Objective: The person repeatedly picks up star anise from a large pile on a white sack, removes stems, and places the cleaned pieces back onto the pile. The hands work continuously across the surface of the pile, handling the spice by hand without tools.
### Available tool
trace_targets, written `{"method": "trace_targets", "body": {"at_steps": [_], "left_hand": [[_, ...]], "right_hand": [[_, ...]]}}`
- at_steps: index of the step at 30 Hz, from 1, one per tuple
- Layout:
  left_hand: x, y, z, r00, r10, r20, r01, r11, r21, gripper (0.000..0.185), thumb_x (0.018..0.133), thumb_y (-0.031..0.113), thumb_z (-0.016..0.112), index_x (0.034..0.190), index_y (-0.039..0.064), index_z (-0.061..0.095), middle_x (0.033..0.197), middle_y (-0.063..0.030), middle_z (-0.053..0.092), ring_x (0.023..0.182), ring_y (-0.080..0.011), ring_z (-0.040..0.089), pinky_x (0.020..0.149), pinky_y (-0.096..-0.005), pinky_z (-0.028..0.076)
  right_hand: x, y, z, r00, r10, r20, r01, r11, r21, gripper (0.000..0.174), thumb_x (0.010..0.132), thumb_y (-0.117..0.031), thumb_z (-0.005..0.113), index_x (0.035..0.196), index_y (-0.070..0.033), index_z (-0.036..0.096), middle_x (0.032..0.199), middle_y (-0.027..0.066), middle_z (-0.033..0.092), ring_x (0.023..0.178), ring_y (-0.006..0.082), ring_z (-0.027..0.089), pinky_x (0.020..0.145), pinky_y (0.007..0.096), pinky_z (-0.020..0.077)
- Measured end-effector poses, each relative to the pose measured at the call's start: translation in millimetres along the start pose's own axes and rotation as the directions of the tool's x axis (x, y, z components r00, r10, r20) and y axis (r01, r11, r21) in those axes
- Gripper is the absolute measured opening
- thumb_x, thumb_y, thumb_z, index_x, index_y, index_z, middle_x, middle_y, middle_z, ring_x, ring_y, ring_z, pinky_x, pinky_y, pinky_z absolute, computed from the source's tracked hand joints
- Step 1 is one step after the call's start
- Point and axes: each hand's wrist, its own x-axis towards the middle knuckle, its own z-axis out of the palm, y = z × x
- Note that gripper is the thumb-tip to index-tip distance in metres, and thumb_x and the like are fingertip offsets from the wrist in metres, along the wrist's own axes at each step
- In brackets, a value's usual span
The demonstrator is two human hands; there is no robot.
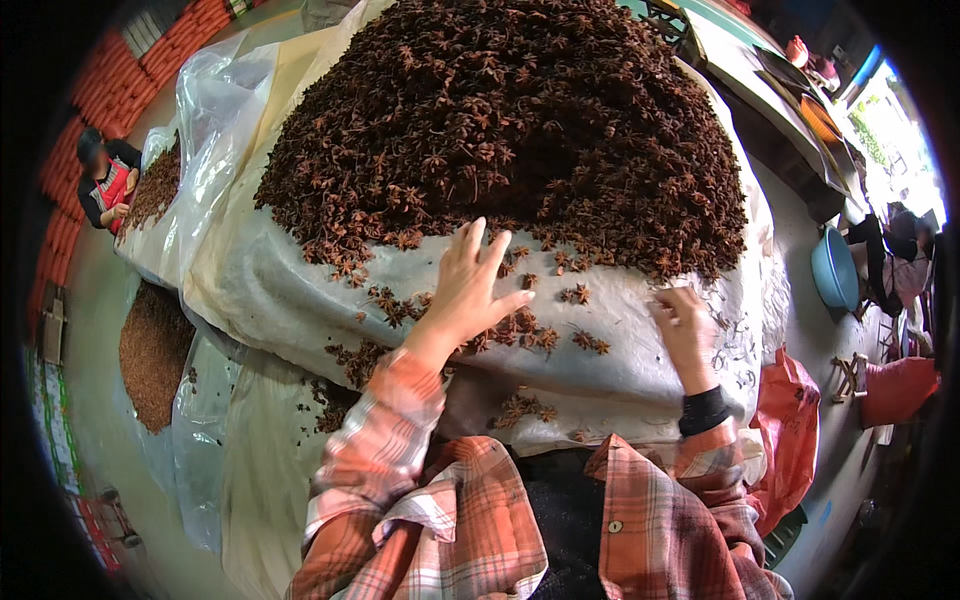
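A large heap of dried star anise (480, 127) rises on a pale plastic sheet (262, 300) before me. My left hand (469, 296) is stretched over the heap's front edge, fingers spread, with nothing visible in it. Loose star anise pieces (525, 330) lie scattered around and below that hand. To the right, my right hand (684, 322) hovers by the heap's lower right edge, its fingers curled and blurred. Whether it pinches a piece cannot be made out. Small dark stem-like bits (735, 360) are strewn on the sheet beside it.
At left, a person (109, 180) works by a smaller heap (156, 187). A brown pile (154, 356) lies on the floor below. Stacked red sacks (112, 82) line the wall. A red bag (787, 435), a blue basin (834, 268) and a wooden stool (849, 377) are at right.
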Motion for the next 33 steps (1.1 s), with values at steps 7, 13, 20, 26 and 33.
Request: {"method": "trace_targets", "body": {"at_steps": [7, 13, 20, 26, 33], "left_hand": [[-6, 1, 12, 0.957, 0.121, 0.264, -0.143, 0.987, 0.066, 0.064, 0.089, 0.048, 0.065, 0.141, 0.016, 0.049, 0.153, -0.0110, 0.038, 0.145, -0.0364, 0.028, 0.116, -0.0558, 0.023], [-9, 1, -15, 0.987, 0.144, 0.067, -0.143, 0.989, -0.020, 0.042, 0.084, 0.025, 0.072, 0.122, 0.008, 0.064, 0.136, -0.0155, 0.053, 0.128, -0.0344, 0.048, 0.107, -0.0491, 0.039], [64, 44, 54, 0.968, 0.196, 0.159, -0.204, 0.978, 0.036, 0.059, 0.087, 0.028, 0.070, 0.139, 0.011, 0.049, 0.150, -0.0119, 0.040, 0.139, -0.0381, 0.034, 0.114, -0.0509, 0.029], [26, 9, 31, 0.928, 0.297, 0.225, -0.312, 0.950, 0.033, 0.044, 0.086, 0.029, 0.071, 0.127, 0.017, 0.064, 0.151, -0.0065, 0.043, 0.141, -0.0361, 0.033, 0.115, -0.0551, 0.026], [-21, -14, -34, 0.991, 0.110, -0.074, -0.124, 0.967, -0.223, 0.036, 0.085, 0.032, 0.072, 0.112, 0.007, 0.070, 0.122, -0.0142, 0.065, 0.124, -0.0348, 0.053, 0.107, -0.0460, 0.041]], "right_hand": [[-3, -28, 80, 0.879, -0.342, 0.331, 0.387, 0.918, -0.081, 0.022, 0.082, -0.027, 0.069, 0.084, -0.005, 0.064, 0.080, 0.0133, 0.066, 0.069, 0.0300, 0.066, 0.065, 0.0408, 0.0531], [-10, -28, 86, 0.861, -0.416, 0.292, 0.458, 0.885, -0.088, 0.016, 0.087, -0.019, 0.063, 0.089, -0.005, 0.055, 0.078, 0.0134, 0.061, 0.071, 0.0314, 0.064, 0.069, 0.0420, 0.0499], [15, -2, 73, 0.987, -0.147, -0.057, 0.157, 0.884, 0.440, 0.015, 0.088, -0.004, 0.061, 0.103, -0.003, 0.060, 0.090, 0.0142, 0.064, 0.078, 0.0345, 0.064, 0.067, 0.0422, 0.0521], [46, -23, 87, 0.862, -0.479, 0.164, 0.487, 0.873, -0.010, 0.036, 0.083, -0.006, 0.061, 0.119, -0.003, 0.061, 0.122, 0.0131, 0.058, 0.111, 0.0311, 0.055, 0.094, 0.0410, 0.0452], [-2, -2, 43, 0.937, -0.350, 0.013, 0.344, 0.927, 0.149, 0.035, 0.081, -0.008, 0.068, 0.115, -0.003, 0.064, 0.112, 0.0161, 0.064, 0.102, 0.0331, 0.062, 0.084, 0.0407, 0.0523]]}}
